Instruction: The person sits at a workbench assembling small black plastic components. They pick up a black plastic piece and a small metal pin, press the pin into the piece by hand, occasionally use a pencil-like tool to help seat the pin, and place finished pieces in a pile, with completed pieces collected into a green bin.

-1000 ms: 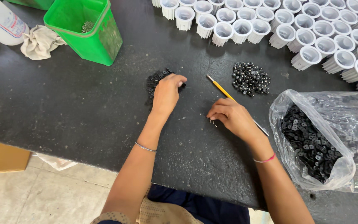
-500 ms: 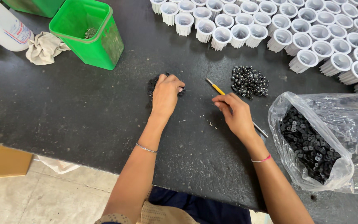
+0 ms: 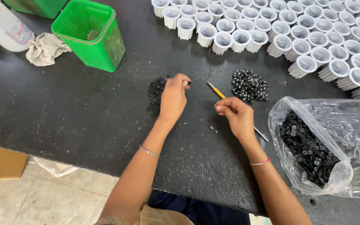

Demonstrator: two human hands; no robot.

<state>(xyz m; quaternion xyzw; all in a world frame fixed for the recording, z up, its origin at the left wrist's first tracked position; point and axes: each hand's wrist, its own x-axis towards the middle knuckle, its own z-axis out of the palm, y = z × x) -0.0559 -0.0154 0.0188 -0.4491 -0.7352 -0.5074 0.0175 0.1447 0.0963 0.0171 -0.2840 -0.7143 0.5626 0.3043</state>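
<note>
Black small parts (image 3: pixel 155 92) are lying in a heap just beyond and left of my left hand (image 3: pixel 173 98), whose fingers are curling narrow at the heap's edge; what they pinch I cannot tell. Far left of them a green bin (image 3: pixel 89 35) is standing beside a crumpled rag (image 3: pixel 44 48). My right hand (image 3: pixel 236 114) is pinching its fingertips together over a yellow-handled tool (image 3: pixel 218 91). Shiny black beads (image 3: pixel 249 85) are sitting just past those fingers, white ribbed cups (image 3: pixel 271 25) beyond, and a clear bag of black pieces (image 3: pixel 326 146) to their right.
</note>
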